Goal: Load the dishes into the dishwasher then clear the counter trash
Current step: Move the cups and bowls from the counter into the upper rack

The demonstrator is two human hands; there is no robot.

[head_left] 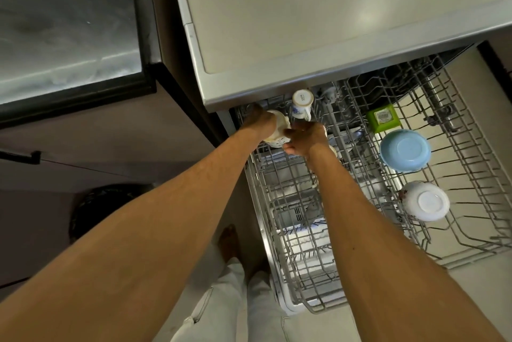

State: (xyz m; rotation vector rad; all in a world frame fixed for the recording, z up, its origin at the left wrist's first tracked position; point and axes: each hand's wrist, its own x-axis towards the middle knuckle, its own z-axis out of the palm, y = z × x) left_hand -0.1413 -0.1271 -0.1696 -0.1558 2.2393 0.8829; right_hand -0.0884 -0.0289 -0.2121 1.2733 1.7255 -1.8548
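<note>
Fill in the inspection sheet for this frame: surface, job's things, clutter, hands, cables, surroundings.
Surface: steel counter above the open dishwasher, whose upper rack is pulled out.
Job's things: blue bowl, white bowl, green container and patterned mug sit in the upper rack, the bowls and the mug upside down; cream cup at the rack's back left.
Clutter: nothing seen.
Hands: left hand grips the cream cup; right hand is against the cup, grip unclear.
Cables: nothing seen.
Surroundings: dark bin on the floor at left; dark glossy panel above it in the picture; lower rack under the upper one.
</note>
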